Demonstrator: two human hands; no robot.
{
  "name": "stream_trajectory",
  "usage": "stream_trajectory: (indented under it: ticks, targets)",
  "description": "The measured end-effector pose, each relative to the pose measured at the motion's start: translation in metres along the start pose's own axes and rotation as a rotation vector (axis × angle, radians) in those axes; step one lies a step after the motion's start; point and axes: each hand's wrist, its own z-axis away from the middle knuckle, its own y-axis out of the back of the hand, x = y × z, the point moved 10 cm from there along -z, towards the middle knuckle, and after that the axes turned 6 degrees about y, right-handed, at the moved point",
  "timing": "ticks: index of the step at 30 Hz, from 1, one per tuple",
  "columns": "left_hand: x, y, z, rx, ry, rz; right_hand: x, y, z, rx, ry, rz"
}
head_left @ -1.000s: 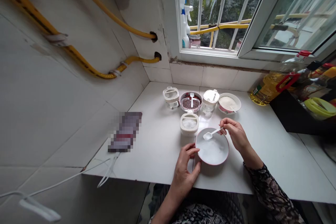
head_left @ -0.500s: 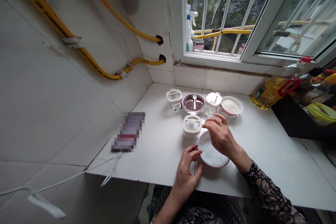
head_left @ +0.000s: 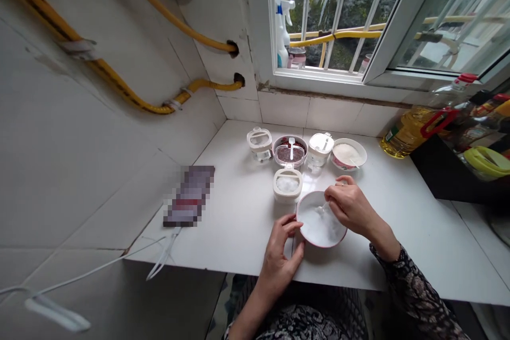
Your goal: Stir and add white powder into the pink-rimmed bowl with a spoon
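Note:
My right hand pinches a small spoon, its tip down at the white granules in a white bowl with a thin red rim. Against the bowl's left side, my left hand curves its fingers and thumb around the rim. Just behind the bowl stands a small clear jar with a pale frame, its flap raised and white granules inside. Further back are a second lidded jar, a bowl with a dark red filling and a white spoon on top, and a third jar.
A patterned bowl of pale grains sits at the back right. Beyond it are an oil bottle and a black rack of bottles. A blurred-out phone-like object with a white cable lies left on the counter.
My right hand has moved the spoon from the front jar to the right and down into the bowl. My left hand stays at the bowl's rim. The view shifted slightly.

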Motion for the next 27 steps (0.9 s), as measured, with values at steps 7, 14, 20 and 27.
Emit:
stream_trajectory:
  ticks: [7, 14, 20, 27]
  targets:
    - [-0.001, 0.0, 0.001, 0.017, -0.001, -0.039, -0.008, -0.026, 0.003, -0.052, -0.006, -0.208]
    - [-0.003, 0.001, 0.002, 0.014, 0.007, -0.049, 0.014, -0.009, 0.009, 0.089, -0.189, -0.288]
    - [-0.003, 0.001, 0.002, 0.02, 0.006, -0.042, 0.019, -0.012, 0.011, 0.066, -0.209, -0.258]
    - [-0.002, 0.0, 0.002, 0.015, 0.009, -0.051, 0.014, -0.017, 0.011, 0.057, -0.179, -0.219]
